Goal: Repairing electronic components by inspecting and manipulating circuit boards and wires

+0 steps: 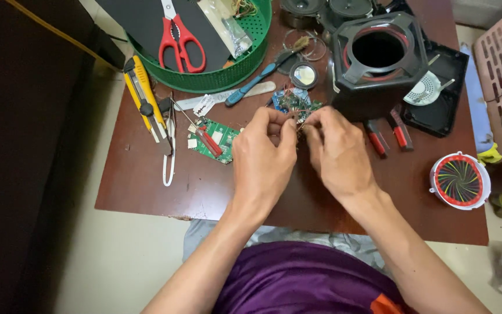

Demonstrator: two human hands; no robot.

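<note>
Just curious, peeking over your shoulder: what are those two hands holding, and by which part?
Both the left hand and right hand pinch thin wires between their fingertips, next to a small circuit board. Which part of the wires cannot be told.

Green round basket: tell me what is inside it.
In the green basket: red-handled scissors on a black sheet, a clear plastic bag. The rest is out of frame.

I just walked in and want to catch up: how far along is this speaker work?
Done: the black housing sits opened and hollow, with a green circuit board lying out. In hand: left hand and right hand pinch thin wires at a small board. Left: everything lies unassembled.
</note>
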